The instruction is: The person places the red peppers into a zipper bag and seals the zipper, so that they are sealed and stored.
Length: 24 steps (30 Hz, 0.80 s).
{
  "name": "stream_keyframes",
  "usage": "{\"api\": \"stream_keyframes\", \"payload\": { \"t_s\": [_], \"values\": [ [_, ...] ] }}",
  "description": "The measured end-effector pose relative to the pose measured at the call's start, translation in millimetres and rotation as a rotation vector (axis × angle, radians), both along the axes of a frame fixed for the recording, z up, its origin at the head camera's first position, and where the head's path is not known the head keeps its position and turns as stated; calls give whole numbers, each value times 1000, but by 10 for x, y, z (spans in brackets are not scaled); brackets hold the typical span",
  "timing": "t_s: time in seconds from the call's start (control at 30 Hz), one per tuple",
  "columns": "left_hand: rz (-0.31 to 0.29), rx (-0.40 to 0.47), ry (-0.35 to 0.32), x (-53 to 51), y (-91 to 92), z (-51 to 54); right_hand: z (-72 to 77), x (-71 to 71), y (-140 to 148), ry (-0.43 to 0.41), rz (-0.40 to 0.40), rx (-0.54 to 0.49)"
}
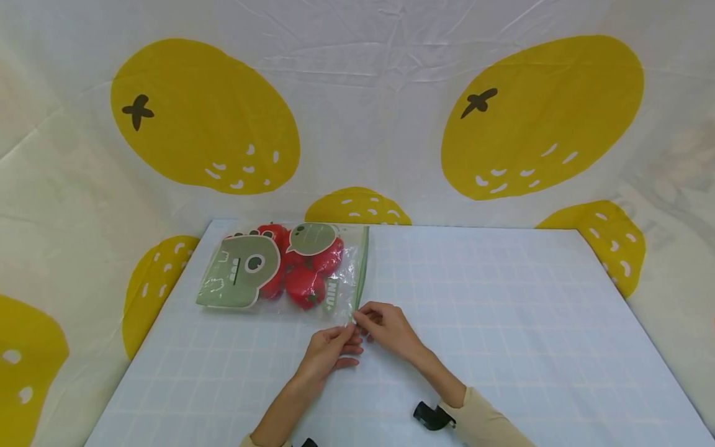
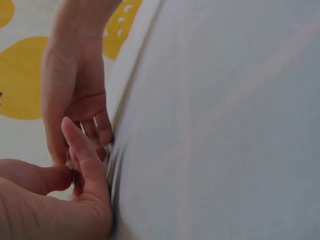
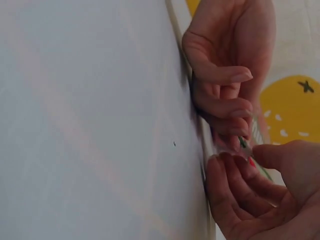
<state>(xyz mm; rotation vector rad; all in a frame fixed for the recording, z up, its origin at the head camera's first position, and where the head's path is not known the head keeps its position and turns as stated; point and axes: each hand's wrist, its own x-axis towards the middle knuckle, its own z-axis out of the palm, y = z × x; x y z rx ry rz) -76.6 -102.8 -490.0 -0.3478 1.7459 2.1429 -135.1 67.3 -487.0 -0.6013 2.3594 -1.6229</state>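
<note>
A clear zip bag [image 1: 347, 248] with a green cartoon animal print lies flat at the back left of the table. Several red fruit-shaped pieces [image 1: 305, 287] show through its plastic. A green zip strip [image 1: 363, 257] runs along its right edge. My left hand [image 1: 324, 354] pinches the near end of that strip between thumb and finger, its other fingers loosely spread. Beside it, my right hand [image 1: 391, 326] pinches the same corner. In the right wrist view, a bit of the green strip [image 3: 243, 142] shows between the fingertips of both hands.
The table [image 1: 491, 323] has a pale checked cloth. Behind it hangs a white sheet [image 1: 368, 124] with big yellow fruit prints. A black camera mount [image 1: 432, 416] sits at my right wrist, low over the cloth.
</note>
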Motion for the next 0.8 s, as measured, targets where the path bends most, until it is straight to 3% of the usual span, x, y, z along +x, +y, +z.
{"api": "stream_keyframes", "payload": {
  "t_s": [0.2,0.5,0.8],
  "values": [
    [12,17,2,-2,7,-6,-4,-2,-14,36,-17,49],
    [45,68,46,-13,39,-7,8,-10,-21,33,10,39],
    [62,83,21,-2,50,-5,19,-51,-28,14,-19,30]
  ]
}}
